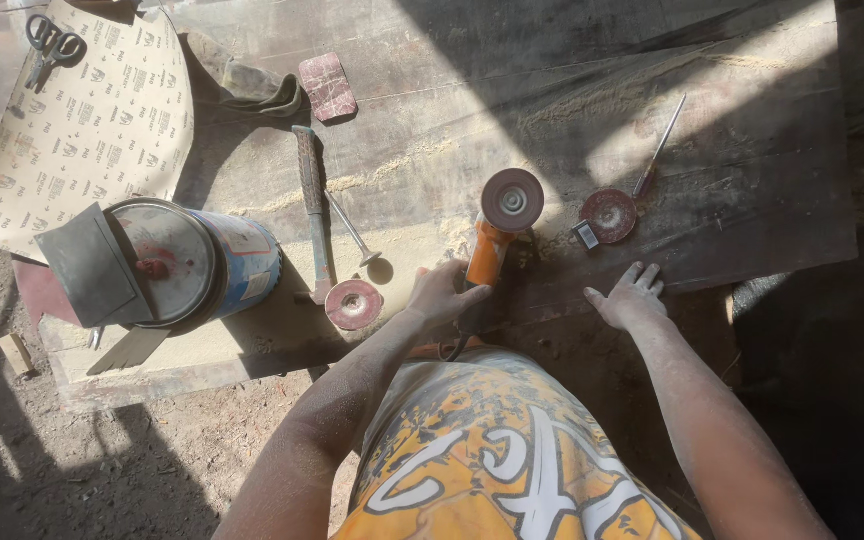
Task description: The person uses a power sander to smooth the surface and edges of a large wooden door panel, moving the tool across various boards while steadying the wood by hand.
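Note:
My left hand (442,292) grips the body of an orange angle grinder (490,250) that lies on the dusty workbench (422,150). Its round sanding disc (512,200) faces up at the far end. My right hand (632,297) rests flat and open on the bench's near edge, palm down, holding nothing. A loose reddish sanding disc (609,215) lies just beyond the right hand, with a small dark block beside it. Another worn disc (354,304) lies left of my left hand.
A hammer (312,200) and a long nail or pin (350,228) lie left of the grinder. A metal can (192,265) stands at the left, a sandpaper sheet (82,120) with scissors (50,45) behind it. A thin rod-like tool (660,150) lies far right.

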